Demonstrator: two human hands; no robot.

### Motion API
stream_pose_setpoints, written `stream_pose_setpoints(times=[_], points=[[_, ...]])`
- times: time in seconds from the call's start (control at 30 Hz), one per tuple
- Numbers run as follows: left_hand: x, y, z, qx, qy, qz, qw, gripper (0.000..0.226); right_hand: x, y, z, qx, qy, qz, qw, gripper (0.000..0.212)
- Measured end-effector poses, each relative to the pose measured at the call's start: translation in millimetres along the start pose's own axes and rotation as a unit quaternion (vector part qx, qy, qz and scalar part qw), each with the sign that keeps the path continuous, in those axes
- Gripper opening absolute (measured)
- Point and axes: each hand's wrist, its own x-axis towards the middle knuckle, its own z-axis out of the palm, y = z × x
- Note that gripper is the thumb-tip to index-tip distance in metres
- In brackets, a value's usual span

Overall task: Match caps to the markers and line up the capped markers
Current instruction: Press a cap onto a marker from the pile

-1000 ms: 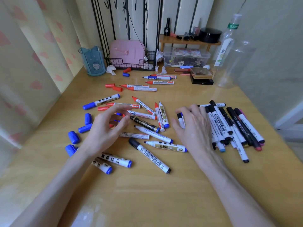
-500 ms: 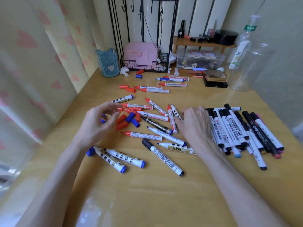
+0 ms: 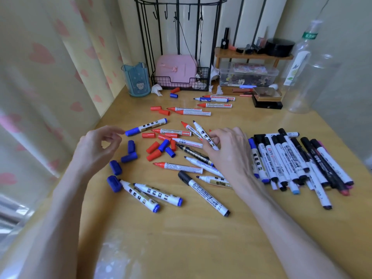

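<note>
My right hand (image 3: 227, 156) has its fingers curled round an uncapped blue marker (image 3: 201, 130) in the middle of the scatter, with the bare tip pointing away from me. I cannot tell whether the marker is lifted off the bench (image 3: 181, 238) yet. My left hand (image 3: 96, 148) hovers well apart from the right. Its thumb and forefinger are loosely ringed, and I can see nothing between them. It sits just beside the cap end of a capped blue marker (image 3: 147, 126).

As I judge it, the step in hand is to cap the marker I am gripping. Loose blue caps (image 3: 128, 157) lie close by my left hand, and more sit mixed with red caps (image 3: 153, 147) between the two hands. I would take the nearest blue cap from the left group, since it lies free of the pile. I would turn its open end towards the tip and join the two in the air, not over the clutter. The caps seem to differ in shape, so I should test the fit before pushing home. The marker then belongs with the row of capped markers (image 3: 291, 158) on my right, laid parallel to its neighbour.
</note>
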Motion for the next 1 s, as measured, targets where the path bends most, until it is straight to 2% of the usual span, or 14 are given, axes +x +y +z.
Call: stream_pose_setpoints(times=[0.1, 0.27, 0.4, 0.5, 0.57, 0.63, 0.77, 1.0], points=[[0, -3, -10, 0.002, -0.032, -0.017, 0.999, 0.012, -7, -4, -2, 0.019, 0.010, -0.017, 1.000, 0.024], [0, -3, -8, 0.039, -0.158, -0.036, 0.986, 0.014, -12, -4, -7, 0.030, -0.005, -0.023, 0.999, 0.023], [1, 0, 0, 0.136, -0.167, -0.048, 0.975, 0.019, -17, -9, -6, 0.043, -0.035, -0.035, 0.998, 0.021], [-1, 0, 0, 0.161, -0.167, -0.024, 0.973, 0.015, -22, -13, -8, 0.078, -0.075, -0.063, 0.992, 0.019], [-3, 4, -2, 0.104, -0.165, 0.030, 0.980, 0.011, -26, -16, -13, 0.113, -0.092, -0.067, 0.987, 0.018], [-6, 20, -2, -0.004, -0.174, 0.077, 0.982, 0.006, -30, -16, -20, 0.136, -0.093, -0.073, 0.984, 0.016], [-15, 54, 11, -0.170, -0.217, 0.111, 0.955, 0.010, -36, -10, -36, 0.128, -0.094, -0.101, 0.982, 0.016], [-21, 67, 27, -0.222, -0.219, 0.130, 0.941, 0.017, -42, -4, -36, 0.104, -0.079, -0.125, 0.983, 0.025]])
